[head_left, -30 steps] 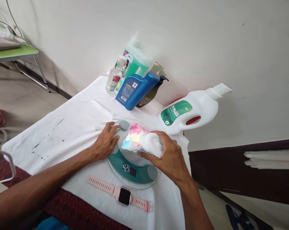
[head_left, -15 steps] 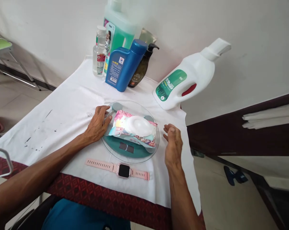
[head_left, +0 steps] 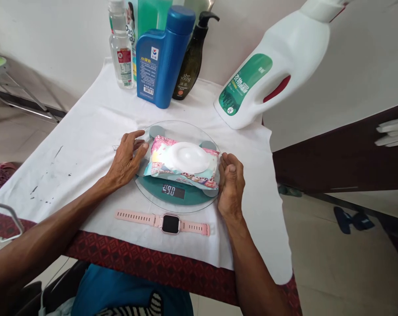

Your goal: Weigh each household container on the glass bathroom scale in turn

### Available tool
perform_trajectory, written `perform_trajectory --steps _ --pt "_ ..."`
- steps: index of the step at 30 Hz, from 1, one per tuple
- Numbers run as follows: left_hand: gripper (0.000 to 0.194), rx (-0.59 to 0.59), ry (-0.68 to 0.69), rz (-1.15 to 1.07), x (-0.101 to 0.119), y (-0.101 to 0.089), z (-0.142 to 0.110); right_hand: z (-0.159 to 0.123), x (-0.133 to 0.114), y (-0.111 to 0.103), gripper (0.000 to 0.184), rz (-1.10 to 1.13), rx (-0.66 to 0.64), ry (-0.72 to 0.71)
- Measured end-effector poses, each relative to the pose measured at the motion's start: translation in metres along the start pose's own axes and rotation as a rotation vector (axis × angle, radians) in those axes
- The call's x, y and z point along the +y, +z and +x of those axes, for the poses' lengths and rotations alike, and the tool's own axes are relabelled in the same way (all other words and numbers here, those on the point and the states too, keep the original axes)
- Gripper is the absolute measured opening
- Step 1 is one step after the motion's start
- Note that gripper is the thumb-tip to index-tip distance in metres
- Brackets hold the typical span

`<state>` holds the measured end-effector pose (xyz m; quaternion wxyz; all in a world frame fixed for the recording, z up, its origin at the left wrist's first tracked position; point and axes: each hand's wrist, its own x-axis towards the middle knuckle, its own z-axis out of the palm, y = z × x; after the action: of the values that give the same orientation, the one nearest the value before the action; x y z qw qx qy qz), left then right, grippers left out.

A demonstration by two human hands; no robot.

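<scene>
A pack of wet wipes [head_left: 190,159] with a white flip lid lies on a round glass scale [head_left: 149,193]. Lit digits show on the scale's dark display [head_left: 173,191]. My left hand [head_left: 126,158] is at the scale's left rim, thumb and fingers apart, with a small gap to the pack. At the other end, my right hand [head_left: 231,186] stands on its edge by the right rim, fingers slightly curled and close to the pack; whether they touch it I cannot tell. Neither hand grips anything. A pink smartwatch [head_left: 170,224] lies flat in front of the scale.
Behind the scale stand a blue bottle [head_left: 159,66], a clear bottle [head_left: 121,57], a dark pump bottle [head_left: 189,66] and a green jug [head_left: 149,15]. A large white detergent bottle [head_left: 284,57] is at the back right. White cloth [head_left: 83,145] covers the table.
My right hand has moved left, up to the pack's right end. The scale's display now shows clear digits. The view has shifted, so the bottles appear higher in it.
</scene>
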<state>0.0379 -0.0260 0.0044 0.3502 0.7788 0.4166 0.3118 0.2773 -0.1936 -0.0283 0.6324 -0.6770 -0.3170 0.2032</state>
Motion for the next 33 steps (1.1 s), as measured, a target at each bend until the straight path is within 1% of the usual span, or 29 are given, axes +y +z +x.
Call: perform_trajectory --steps 3,8,11,13,20,23,28,33 --pt "0.051 -0.006 -0.039 -0.023 0.003 -0.004 0.001 -0.003 0.000 0.001 0.066 0.004 -0.034 -0.014" --pt "0.048 0.029 -0.080 -0.002 0.003 -0.010 0.002 -0.006 -0.009 0.008 0.073 -0.061 -0.115 -0.011" --pt "0.047 0.044 -0.068 0.044 0.002 -0.009 0.001 -0.007 -0.015 0.011 0.078 -0.147 -0.108 0.007" --pt "0.047 0.047 -0.054 0.080 0.001 -0.007 0.001 -0.006 -0.016 0.012 0.078 -0.165 -0.089 0.022" --pt "0.042 0.065 0.004 0.123 -0.003 -0.002 0.000 -0.001 -0.006 0.009 0.059 -0.137 -0.068 -0.002" --pt "0.040 0.067 0.028 0.127 -0.005 -0.001 -0.001 0.000 -0.007 0.008 0.060 -0.147 -0.060 -0.005" --pt "0.039 0.058 0.029 0.126 -0.006 -0.001 0.000 0.000 -0.010 0.010 0.061 -0.173 -0.063 -0.004" --pt "0.039 0.053 0.032 0.095 -0.008 0.000 0.000 -0.001 -0.009 0.010 0.064 -0.188 -0.067 -0.043"
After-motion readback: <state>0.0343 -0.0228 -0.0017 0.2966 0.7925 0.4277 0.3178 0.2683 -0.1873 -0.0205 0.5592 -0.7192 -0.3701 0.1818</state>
